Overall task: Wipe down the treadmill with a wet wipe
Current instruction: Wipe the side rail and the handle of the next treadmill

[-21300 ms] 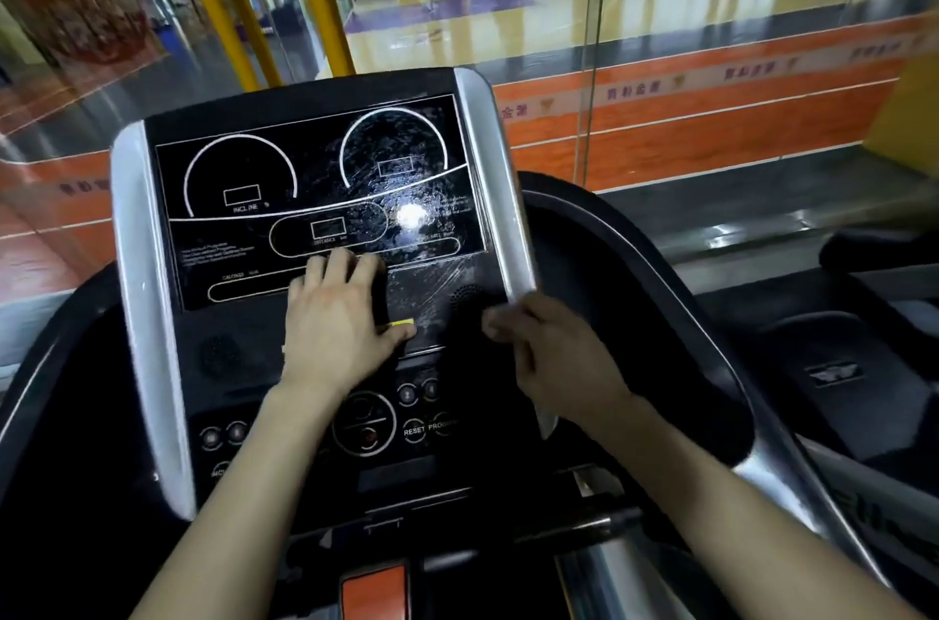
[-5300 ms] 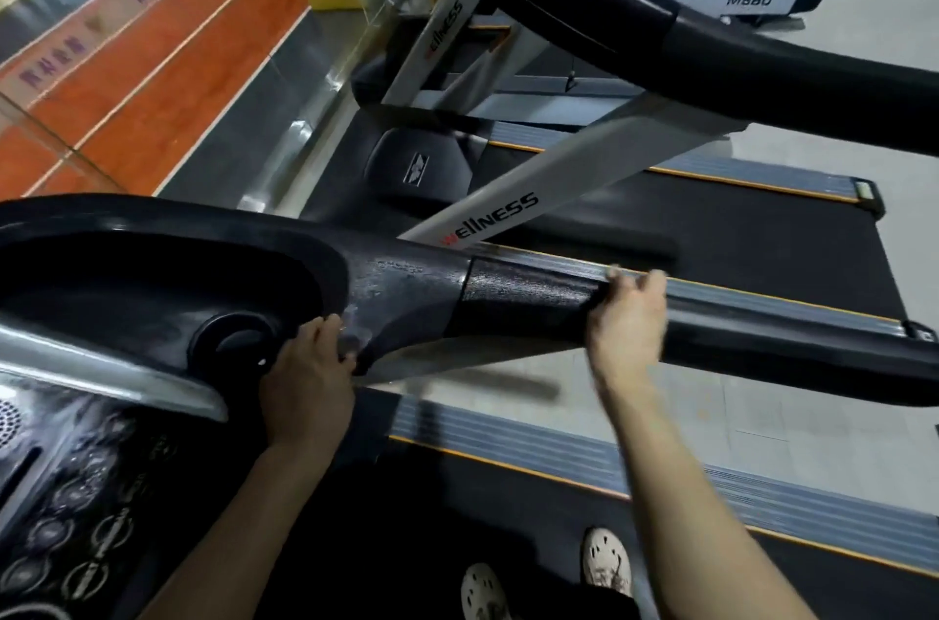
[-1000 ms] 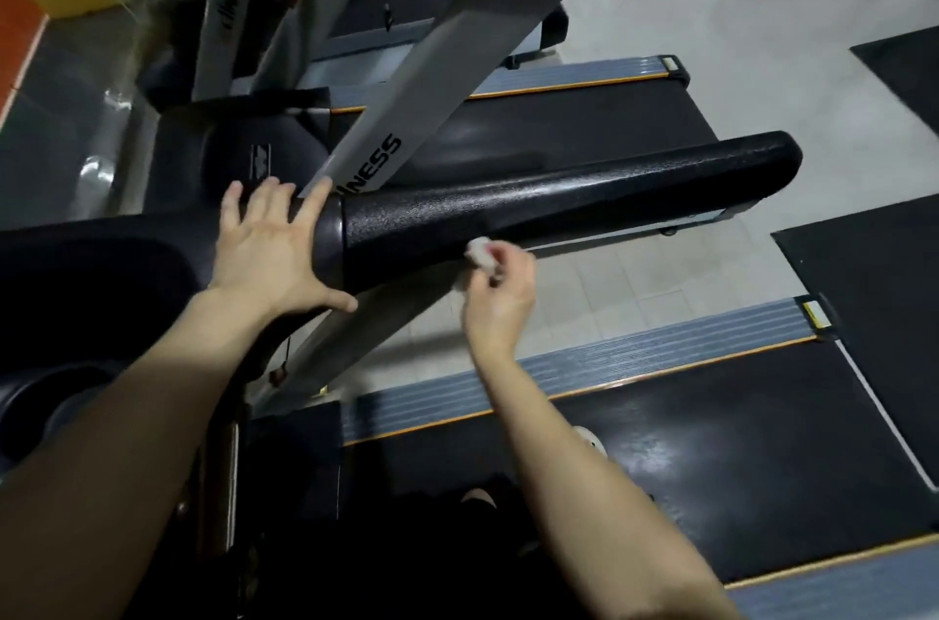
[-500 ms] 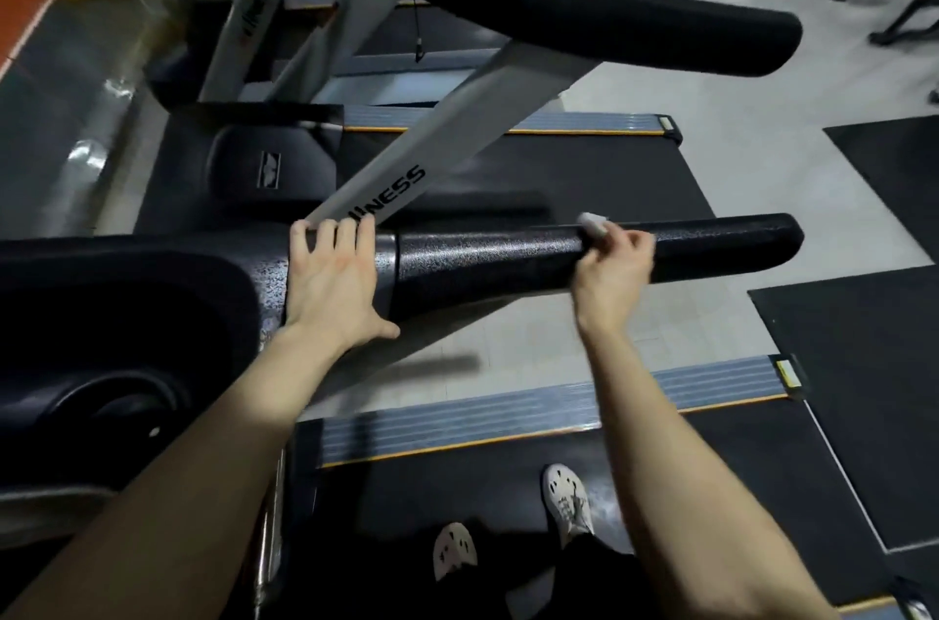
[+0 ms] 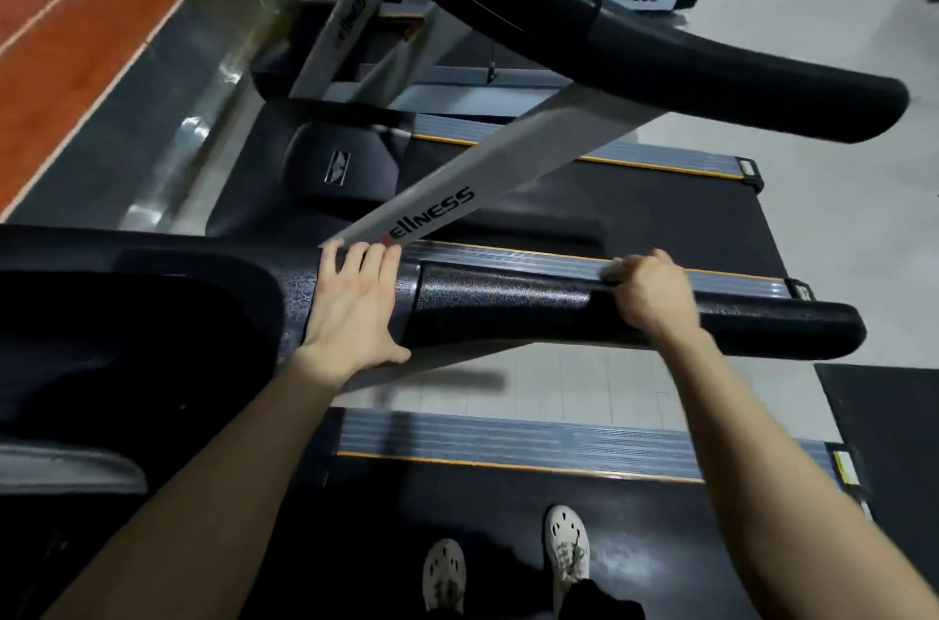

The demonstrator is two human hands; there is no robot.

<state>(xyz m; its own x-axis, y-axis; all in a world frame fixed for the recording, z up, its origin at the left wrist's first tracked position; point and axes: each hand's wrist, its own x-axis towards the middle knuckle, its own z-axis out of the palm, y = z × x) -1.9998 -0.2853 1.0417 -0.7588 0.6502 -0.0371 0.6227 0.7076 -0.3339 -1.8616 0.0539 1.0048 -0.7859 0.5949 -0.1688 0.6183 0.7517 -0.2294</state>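
Observation:
The treadmill's black right handrail (image 5: 508, 309) runs across the middle of the view, glistening wet along its textured top. My left hand (image 5: 353, 309) lies flat over the rail where it joins the console housing, fingers straight. My right hand (image 5: 653, 297) curls over the rail farther right and grips a small white wet wipe (image 5: 614, 270), which peeks out at the fingertips on the rail's far side. Most of the wipe is hidden under the hand.
A neighbouring treadmill stands beyond the rail, with a grey upright (image 5: 457, 208) marked "ellness", a black belt (image 5: 635, 213) and its own curved handrail (image 5: 660, 55). My white shoes (image 5: 508, 563) stand on this treadmill's belt. Grey floor lies to the right.
My right hand with the wipe came up from under the rail onto its top, then slid along it. My left hand stayed flat on the rail joint. The camera tilted.

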